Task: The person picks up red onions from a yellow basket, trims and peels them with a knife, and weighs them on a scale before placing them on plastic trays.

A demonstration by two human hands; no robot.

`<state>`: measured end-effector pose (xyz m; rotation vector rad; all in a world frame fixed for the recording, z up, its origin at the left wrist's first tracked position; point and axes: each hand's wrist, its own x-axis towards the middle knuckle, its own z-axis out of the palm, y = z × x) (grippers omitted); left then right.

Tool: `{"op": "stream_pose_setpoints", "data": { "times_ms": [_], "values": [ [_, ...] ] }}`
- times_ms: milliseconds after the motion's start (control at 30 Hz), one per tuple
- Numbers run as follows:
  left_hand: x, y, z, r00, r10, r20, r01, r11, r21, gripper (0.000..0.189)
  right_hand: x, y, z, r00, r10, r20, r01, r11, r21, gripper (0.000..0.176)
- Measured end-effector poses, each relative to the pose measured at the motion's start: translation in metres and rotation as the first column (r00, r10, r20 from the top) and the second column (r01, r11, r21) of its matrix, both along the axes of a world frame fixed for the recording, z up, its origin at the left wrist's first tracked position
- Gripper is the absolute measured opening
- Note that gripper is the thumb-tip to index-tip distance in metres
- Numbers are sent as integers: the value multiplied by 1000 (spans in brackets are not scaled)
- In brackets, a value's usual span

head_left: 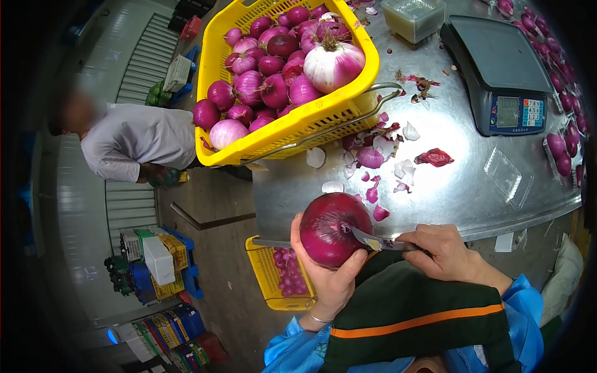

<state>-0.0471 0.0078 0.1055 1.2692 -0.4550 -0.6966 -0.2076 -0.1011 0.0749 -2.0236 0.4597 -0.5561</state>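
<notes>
A large peeled red onion (329, 227) rests in my left hand (329, 280), the fingers and thumb wrapped around its side and underside. My right hand (438, 252) is closed on the handle of a small knife (379, 241). The blade's tip touches the onion at its pale end. Both hands are in front of my body, just off the near edge of the metal table (286, 186). Onion skins and peel scraps (404, 169) lie on the table beyond the onion, along with a small purple onion (370, 157).
A yellow crate (292, 133) full of red onions stands on the table. To its right are a clear plastic container (413, 18), a digital scale (497, 68) and packed onions (563, 149). Another yellow crate (292, 303) with onions sits on the floor. A person (137, 137) stands at the left.
</notes>
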Motion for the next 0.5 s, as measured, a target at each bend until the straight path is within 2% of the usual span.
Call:
{"op": "stream_pose_setpoints", "data": {
  "times_ms": [300,400,433,500],
  "values": [
    [0,1,1,999,-24,39,23,999,39,96,0,-1,-2,1000,-23,-11,23,999,-23,21],
    [2,3,-5,995,-54,79,49,997,68,93,2,1,-4,997,-64,-39,62,997,-56,20],
    [1,2,-5,995,-55,78,50,996,68,93,4,3,-6,991,-124,-58,120,990,-71,19],
    [0,-2,-4,998,-45,-43,49,995,87,88,8,9,-15,980,-186,-76,179,980,-91,18]
  ]
}}
